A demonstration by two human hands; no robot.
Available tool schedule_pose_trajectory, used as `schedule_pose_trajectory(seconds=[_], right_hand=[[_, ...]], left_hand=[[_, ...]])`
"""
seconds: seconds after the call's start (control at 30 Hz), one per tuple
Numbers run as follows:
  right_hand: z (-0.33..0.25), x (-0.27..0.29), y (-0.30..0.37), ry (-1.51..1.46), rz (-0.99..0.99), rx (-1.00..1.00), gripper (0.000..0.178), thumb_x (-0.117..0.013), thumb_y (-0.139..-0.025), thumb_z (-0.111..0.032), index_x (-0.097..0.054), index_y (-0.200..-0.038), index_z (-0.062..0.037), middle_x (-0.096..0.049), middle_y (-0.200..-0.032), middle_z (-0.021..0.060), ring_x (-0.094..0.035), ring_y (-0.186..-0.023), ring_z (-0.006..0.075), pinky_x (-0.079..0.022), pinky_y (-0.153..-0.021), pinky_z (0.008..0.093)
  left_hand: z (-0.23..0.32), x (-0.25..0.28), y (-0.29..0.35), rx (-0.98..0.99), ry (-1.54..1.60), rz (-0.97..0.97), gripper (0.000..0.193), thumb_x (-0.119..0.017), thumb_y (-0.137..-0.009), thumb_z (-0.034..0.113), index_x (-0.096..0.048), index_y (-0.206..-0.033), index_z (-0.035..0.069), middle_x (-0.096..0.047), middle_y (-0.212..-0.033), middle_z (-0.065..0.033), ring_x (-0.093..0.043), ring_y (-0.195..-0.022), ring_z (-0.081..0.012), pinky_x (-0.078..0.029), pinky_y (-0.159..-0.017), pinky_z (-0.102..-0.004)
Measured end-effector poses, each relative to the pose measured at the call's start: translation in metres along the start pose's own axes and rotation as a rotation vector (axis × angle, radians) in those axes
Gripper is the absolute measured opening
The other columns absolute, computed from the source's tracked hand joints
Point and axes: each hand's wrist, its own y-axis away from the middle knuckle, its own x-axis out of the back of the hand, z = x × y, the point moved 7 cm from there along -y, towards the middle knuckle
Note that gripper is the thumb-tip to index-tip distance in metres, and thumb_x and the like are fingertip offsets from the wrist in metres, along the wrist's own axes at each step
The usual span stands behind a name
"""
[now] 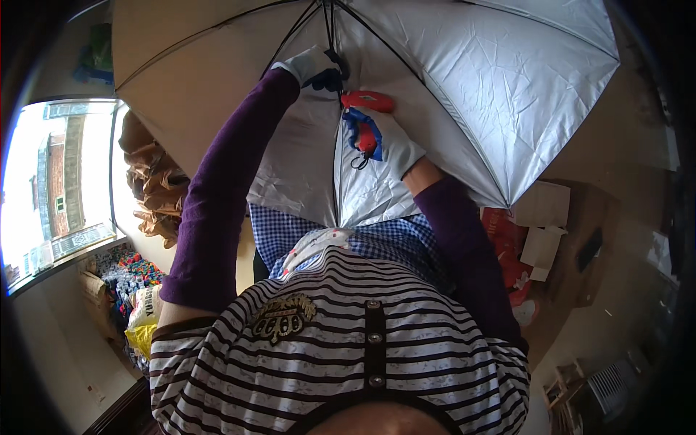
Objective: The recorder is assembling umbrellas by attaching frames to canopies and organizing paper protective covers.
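Note:
An open umbrella (486, 80) with a silvery inner side spreads in front of me, its dark ribs meeting near the top edge. My left hand (313, 69), in a white glove with dark blue fingers, is closed round thin dark ribs near the middle of the canopy. Just right of and below it, my right hand (384, 138), in a similar glove, is closed on a red-handled hand tool (370, 101). One red handle shows above the fingers, another between them, with a small dark loop hanging below. The tool's working end is too small to make out.
Brown crumpled material (152, 181) hangs beside a bright window (58, 181) at left. Below lie a heap of small coloured pieces (134, 272) and a yellow-white sack (143, 319). An open carton (544, 210) with red material stands right; a wooden stool (565, 388) is lower right.

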Motion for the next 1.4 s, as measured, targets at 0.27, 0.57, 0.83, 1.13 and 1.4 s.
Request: schedule_pose_trajectory(seconds=[0.27,0.57,0.83,1.13,1.4], right_hand=[[0.011,-0.001,-0.004,-1.253,0.566,-0.393,0.028,-0.063,-0.089,-0.024,-0.060,-0.106,-0.0029,-0.065,-0.090,0.0060,-0.064,-0.083,0.0163,-0.054,-0.072,0.0308],[-0.018,0.036,-0.018,-0.952,0.661,-0.341,0.019,-0.065,-0.084,-0.010,-0.057,-0.098,-0.0008,-0.064,-0.080,0.0072,-0.064,-0.066,0.0170,-0.055,-0.059,0.0320],[-0.005,0.019,-0.012,-1.023,0.637,-0.354,0.015,-0.066,-0.085,-0.009,-0.056,-0.093,-0.0005,-0.064,-0.078,0.0096,-0.065,-0.064,0.0197,-0.056,-0.059,0.0335],[0.011,-0.015,-0.010,-0.839,0.660,-0.413,0.018,-0.067,-0.083,-0.014,-0.058,-0.095,-0.0032,-0.063,-0.079,0.0036,-0.062,-0.062,0.0122,-0.052,-0.057,0.0288],[-0.005,-0.031,-0.001,-0.721,0.741,-0.559,0.016,-0.069,-0.079,-0.020,-0.059,-0.078,-0.0081,-0.055,-0.066,-0.0027,-0.052,-0.053,0.0096,-0.041,-0.048,0.0290]], left_hand=[[0.030,0.052,0.008,-0.324,-0.578,0.071,0.019,-0.059,-0.081,0.015,-0.070,-0.073,0.002,-0.067,-0.067,-0.0102,-0.063,-0.054,-0.0181,-0.048,-0.046,-0.0310],[-0.050,0.116,0.012,0.061,-1.032,0.530,0.035,-0.064,-0.082,0.034,-0.067,-0.100,0.004,-0.067,-0.099,-0.0168,-0.065,-0.092,-0.0311,-0.053,-0.073,-0.0400],[0.012,0.008,0.054,0.185,-0.554,0.600,0.034,-0.056,-0.086,0.031,-0.068,-0.101,0.004,-0.067,-0.099,-0.0180,-0.065,-0.096,-0.0302,-0.053,-0.078,-0.0374],[-0.012,0.014,0.013,0.034,-0.246,0.461,0.029,-0.063,-0.085,0.029,-0.070,-0.082,0.001,-0.068,-0.066,-0.0116,-0.067,-0.057,-0.0233,-0.053,-0.049,-0.0353],[-0.028,-0.001,-0.002,0.185,-0.338,0.165,0.022,-0.061,-0.082,0.024,-0.074,-0.080,0.007,-0.069,-0.070,-0.0111,-0.068,-0.063,-0.0224,-0.054,-0.059,-0.0323]])
